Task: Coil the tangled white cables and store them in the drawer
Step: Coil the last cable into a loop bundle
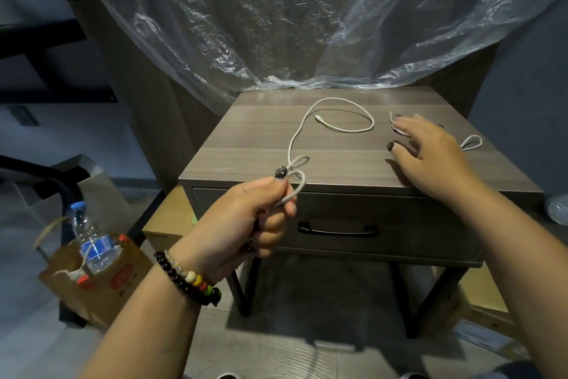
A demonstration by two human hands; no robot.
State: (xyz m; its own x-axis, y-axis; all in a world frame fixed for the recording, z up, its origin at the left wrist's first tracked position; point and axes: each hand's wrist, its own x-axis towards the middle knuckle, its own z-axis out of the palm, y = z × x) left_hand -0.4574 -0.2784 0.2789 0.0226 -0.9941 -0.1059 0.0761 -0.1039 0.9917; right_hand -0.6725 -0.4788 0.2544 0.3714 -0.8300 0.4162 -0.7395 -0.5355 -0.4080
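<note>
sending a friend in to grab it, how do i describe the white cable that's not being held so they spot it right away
Start at the grey wood nightstand with the closed drawer. On the right of its top, under the open right hand, lies the second white cable, one small loop showing beyond the hand. Unlike the longer cable, pinched in the left hand, nothing holds it.

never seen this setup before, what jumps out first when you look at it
The left hand pinches small loops of a white braided cable whose free end curls across the grey wood-grain nightstand. The right hand lies spread over a second thin white cable at the right. Crinkled clear plastic sheeting drapes behind; the drawer with its black handle is closed.
</note>
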